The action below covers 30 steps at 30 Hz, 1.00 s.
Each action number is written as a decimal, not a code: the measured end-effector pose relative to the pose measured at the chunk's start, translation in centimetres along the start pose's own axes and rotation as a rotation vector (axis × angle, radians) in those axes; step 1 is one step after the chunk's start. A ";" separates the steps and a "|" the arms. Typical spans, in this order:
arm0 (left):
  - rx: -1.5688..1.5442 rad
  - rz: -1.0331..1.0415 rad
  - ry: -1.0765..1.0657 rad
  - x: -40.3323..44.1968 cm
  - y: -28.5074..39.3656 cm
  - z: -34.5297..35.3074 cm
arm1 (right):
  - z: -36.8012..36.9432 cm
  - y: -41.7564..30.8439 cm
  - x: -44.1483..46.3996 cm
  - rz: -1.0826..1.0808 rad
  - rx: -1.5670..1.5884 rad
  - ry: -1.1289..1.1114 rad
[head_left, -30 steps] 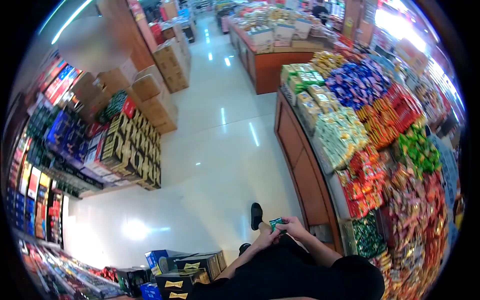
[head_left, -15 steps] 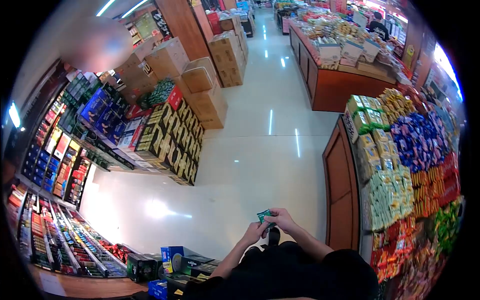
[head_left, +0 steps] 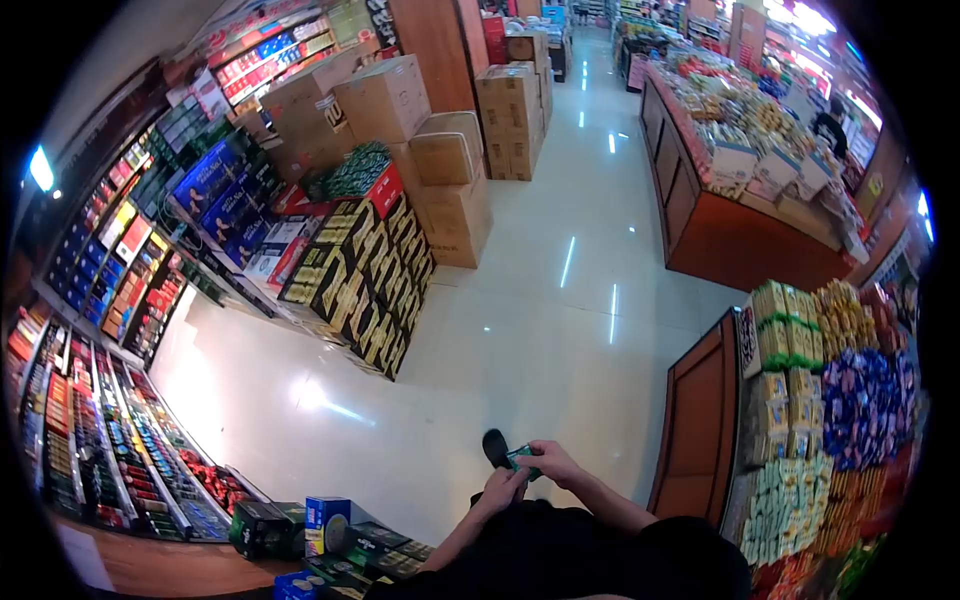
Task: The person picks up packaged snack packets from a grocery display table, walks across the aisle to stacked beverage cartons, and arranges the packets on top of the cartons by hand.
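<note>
pinching a small green packet (head_left: pixel 519 459) between left hand (head_left: pixel 502 489) and right hand (head_left: pixel 550 463), presumably to steady both ends, with pale green packets (head_left: pixel 786 510) grouped together on the wooden desk (head_left: pixel 700 428) right of the right hand, likely for easy picking, and black-and-gold cartons (head_left: pixel 368 278) stacked beyond the left hand, probably to save space.

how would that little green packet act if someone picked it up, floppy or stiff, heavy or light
Probably light: the green packet is small enough to sit between the fingers of the left hand and right hand. It looks flattish rather than round, so it seems unlikely to roll. Its wrapper may flex, but contents are hidden.
</note>
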<state>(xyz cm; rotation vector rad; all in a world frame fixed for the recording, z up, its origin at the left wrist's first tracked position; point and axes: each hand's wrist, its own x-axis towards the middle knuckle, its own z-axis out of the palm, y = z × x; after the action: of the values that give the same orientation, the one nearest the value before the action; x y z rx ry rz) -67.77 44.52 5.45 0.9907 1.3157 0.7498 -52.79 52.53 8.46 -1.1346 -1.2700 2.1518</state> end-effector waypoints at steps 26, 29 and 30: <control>-0.140 0.069 -0.018 28.2 12.6 -31.0 | 2.2 -22.6 39.3 0.004 -0.007 -0.008; -0.283 0.097 0.073 30.1 12.2 -33.1 | 3.2 -25.0 43.6 0.078 0.022 -0.149; -0.317 0.098 0.101 31.1 12.3 -34.1 | 3.2 -24.8 45.8 0.057 -0.050 -0.154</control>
<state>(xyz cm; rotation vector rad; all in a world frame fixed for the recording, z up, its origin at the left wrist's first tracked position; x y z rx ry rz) -96.13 82.93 4.12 0.7740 1.1938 1.0594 -84.11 94.22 10.27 -1.0539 -1.3794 2.2993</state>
